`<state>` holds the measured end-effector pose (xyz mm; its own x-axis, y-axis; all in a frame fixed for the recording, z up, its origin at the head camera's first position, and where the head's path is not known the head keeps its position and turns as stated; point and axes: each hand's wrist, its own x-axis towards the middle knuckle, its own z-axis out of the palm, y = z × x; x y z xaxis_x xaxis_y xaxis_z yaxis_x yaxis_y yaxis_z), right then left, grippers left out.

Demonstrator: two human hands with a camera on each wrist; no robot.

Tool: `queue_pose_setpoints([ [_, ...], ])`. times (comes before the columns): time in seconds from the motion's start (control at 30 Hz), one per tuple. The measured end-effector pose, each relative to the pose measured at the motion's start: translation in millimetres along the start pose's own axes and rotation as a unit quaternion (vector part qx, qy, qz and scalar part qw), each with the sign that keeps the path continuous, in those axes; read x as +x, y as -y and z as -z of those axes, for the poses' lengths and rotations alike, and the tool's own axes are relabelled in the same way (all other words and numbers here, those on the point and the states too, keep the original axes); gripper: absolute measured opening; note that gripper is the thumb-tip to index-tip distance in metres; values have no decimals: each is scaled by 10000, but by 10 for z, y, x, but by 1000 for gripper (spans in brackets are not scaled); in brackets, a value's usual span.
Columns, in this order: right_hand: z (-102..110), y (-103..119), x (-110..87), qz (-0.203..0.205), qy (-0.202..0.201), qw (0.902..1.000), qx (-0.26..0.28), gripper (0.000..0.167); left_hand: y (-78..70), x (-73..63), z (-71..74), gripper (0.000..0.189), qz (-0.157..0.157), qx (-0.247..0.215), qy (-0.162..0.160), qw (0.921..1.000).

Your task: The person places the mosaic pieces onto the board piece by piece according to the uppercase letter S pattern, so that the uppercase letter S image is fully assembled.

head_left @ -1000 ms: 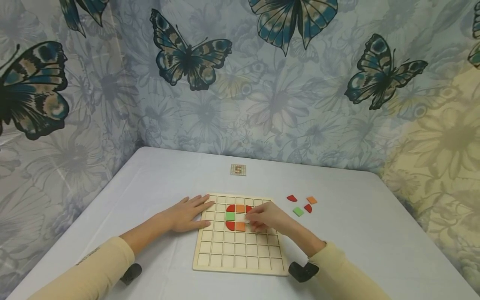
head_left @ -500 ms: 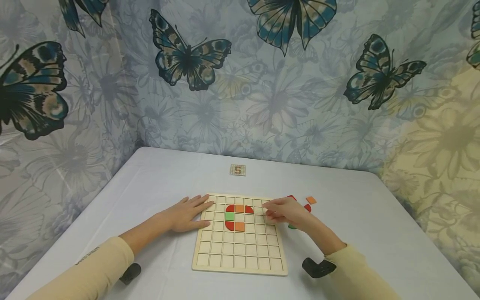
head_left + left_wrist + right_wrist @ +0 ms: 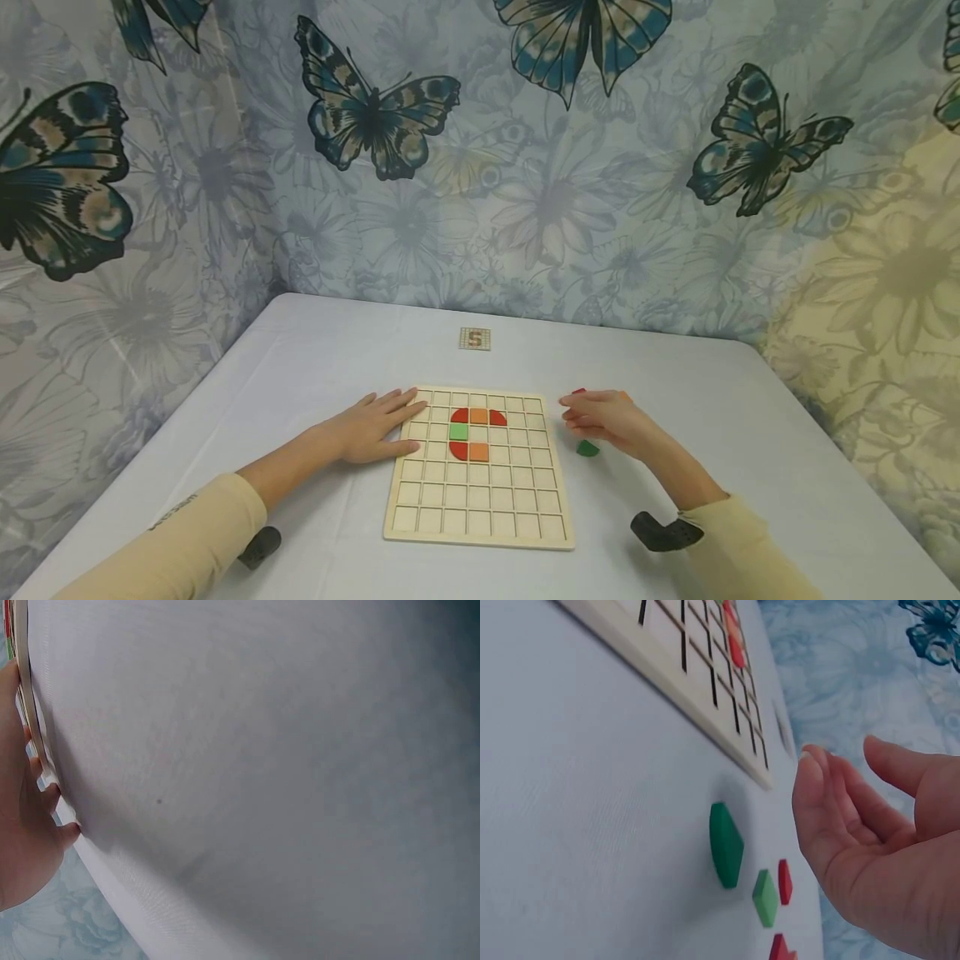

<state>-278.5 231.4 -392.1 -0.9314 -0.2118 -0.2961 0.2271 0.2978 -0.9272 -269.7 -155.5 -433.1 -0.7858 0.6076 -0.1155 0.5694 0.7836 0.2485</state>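
My left hand [image 3: 375, 427] rests with fingers spread on the left edge of a wooden grid board [image 3: 480, 500]. On the board lie three red quarter-round tiles [image 3: 459, 451], two orange square tiles [image 3: 478, 452] and a green square tile [image 3: 459, 432]. Right of the board, my right hand [image 3: 615, 421] hovers over loose tiles; in the right wrist view its fingers are loosely bent, thumb apart, nothing between them. A dark green rounded tile [image 3: 726, 846] is below it, near the board. A light green tile [image 3: 765, 898] and red tiles [image 3: 785, 882] show beyond, mostly hidden by the hand in the head view.
A small card [image 3: 475, 339] with a reddish figure on a grid lies at the back of the white table [image 3: 337, 350]. A butterfly-patterned cloth [image 3: 420, 233] hangs behind. Dark wrist devices [image 3: 666, 532] sit below each forearm.
The right hand has moved right, off the board to over the loose tiles. The dark green tile has come into view on the table beside the board. The left hand has stayed put.
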Motion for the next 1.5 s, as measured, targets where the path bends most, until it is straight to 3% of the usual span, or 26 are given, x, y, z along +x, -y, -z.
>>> queue_pose_setpoints([
  [0.37,157,-165,-9,135,-46,9998,136,55,0,-2,-5,76,5,-23,-10,10000],
  [0.83,258,-373,-29,414,41,9968,-682,50,5,5,-11,76,59,-41,20,10000],
  [1.07,312,-440,-52,1026,232,9810,-1630,43,7,5,-12,76,44,-18,-9,10000],
  [1.23,333,-479,-56,1564,534,9681,-1884,42,5,3,-6,76,38,-46,2,10000],
  [1.5,289,-469,-58,1783,516,9520,-2436,41,1,3,-7,76,52,-35,20,10000],
])
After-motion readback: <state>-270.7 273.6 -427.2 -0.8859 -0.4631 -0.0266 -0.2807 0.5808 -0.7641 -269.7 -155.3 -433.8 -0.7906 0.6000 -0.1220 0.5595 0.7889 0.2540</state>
